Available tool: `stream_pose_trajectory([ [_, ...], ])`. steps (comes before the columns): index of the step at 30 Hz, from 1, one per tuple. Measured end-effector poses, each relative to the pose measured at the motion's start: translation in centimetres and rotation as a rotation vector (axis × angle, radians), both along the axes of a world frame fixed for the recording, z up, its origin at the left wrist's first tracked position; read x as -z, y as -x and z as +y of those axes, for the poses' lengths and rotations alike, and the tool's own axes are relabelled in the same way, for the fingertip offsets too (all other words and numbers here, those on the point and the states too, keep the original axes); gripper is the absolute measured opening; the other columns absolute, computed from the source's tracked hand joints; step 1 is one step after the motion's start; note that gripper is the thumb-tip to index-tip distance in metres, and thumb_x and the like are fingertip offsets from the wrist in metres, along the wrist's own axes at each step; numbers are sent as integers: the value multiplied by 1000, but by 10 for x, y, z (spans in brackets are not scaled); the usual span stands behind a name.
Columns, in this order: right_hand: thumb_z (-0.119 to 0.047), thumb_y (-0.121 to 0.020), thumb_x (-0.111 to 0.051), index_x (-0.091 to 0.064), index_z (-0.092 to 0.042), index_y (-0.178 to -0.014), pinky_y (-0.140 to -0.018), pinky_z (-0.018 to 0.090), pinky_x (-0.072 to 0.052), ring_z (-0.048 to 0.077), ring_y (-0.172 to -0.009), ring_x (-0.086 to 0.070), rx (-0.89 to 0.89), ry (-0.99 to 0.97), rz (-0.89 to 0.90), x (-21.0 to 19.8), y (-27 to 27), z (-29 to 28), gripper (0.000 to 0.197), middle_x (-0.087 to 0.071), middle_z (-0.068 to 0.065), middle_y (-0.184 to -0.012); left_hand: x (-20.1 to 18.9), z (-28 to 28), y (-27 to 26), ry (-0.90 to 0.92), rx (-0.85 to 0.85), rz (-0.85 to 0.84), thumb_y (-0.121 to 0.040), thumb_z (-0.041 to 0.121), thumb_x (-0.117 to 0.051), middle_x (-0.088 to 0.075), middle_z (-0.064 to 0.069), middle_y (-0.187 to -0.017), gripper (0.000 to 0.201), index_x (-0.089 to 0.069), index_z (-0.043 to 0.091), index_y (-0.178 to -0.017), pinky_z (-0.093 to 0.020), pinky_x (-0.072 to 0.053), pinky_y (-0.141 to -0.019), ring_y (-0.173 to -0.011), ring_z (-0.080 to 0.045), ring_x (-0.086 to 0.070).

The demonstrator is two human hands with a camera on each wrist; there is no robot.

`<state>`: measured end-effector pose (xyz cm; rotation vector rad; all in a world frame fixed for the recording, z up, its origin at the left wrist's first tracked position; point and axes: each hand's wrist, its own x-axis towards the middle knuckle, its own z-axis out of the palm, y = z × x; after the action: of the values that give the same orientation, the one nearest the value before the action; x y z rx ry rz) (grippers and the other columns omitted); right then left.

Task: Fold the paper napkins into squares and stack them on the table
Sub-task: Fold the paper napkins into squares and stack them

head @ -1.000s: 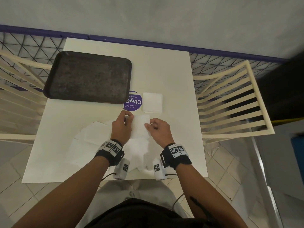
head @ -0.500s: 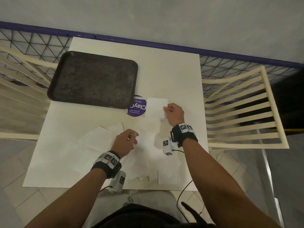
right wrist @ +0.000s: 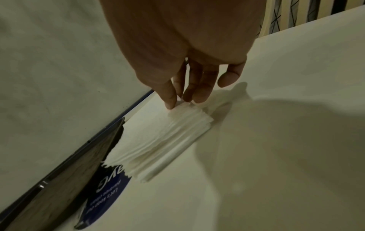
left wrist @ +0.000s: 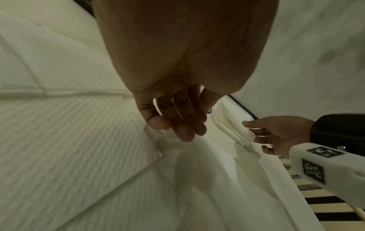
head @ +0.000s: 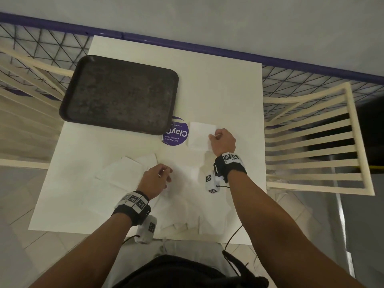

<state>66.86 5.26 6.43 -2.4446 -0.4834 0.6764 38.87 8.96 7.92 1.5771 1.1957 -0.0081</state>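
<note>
A stack of folded white napkins (head: 199, 135) lies on the white table (head: 228, 86), right of a purple sticker. My right hand (head: 214, 138) is at the stack's right corner. In the right wrist view the right hand (right wrist: 181, 99) pinches the top folded napkin's corner on the stack (right wrist: 173, 139) between thumb and fingers. Unfolded napkins (head: 124, 170) are spread over the near half of the table. My left hand (head: 166, 173) hovers over them with loosely curled fingers, holding nothing. The left wrist view shows the left hand (left wrist: 177, 125) above the napkin sheets (left wrist: 79, 140).
A dark tray (head: 120, 94) sits at the table's far left, partly over the round purple sticker (head: 176, 135). Cream slatted chairs stand at the left (head: 22, 84) and the right (head: 311, 142). A purple rail (head: 207, 48) with wire mesh runs behind the table.
My right hand carried the folded napkin from the middle of the table to the stack and stays there. My left hand let go of it and drew back over the loose napkins.
</note>
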Motion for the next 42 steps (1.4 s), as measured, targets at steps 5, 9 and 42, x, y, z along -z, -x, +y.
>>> stream_pose_trajectory([
  [5,-35,-83,-76,-58,-28,-109,-96,46,-49,19,-94,-65,59,-78,7,1,4,-7,32,-67,-7,-89,-2,-1,1,-4,13,1,-106,23,-50,-75,3,-84,19,-69,20,-102,-16,-47,-57,-66,-17,-68],
  [9,-30,-86,-72,-63,-24,-107,-86,38,-53,11,-81,-64,82,-222,-8,0,13,-22,24,-65,-9,-82,-4,-1,2,-5,17,-15,-106,24,-51,-75,3,-82,18,-69,21,-100,-21,-50,-59,-66,-18,-69],
  [42,-35,-82,-79,-65,-35,-73,-94,42,-51,17,-91,-68,-228,86,122,-7,134,-135,17,-70,-14,-86,14,-48,28,-76,155,81,-99,22,-56,-70,3,-108,16,-67,20,-110,-24,-43,-82,-99,-17,-63],
])
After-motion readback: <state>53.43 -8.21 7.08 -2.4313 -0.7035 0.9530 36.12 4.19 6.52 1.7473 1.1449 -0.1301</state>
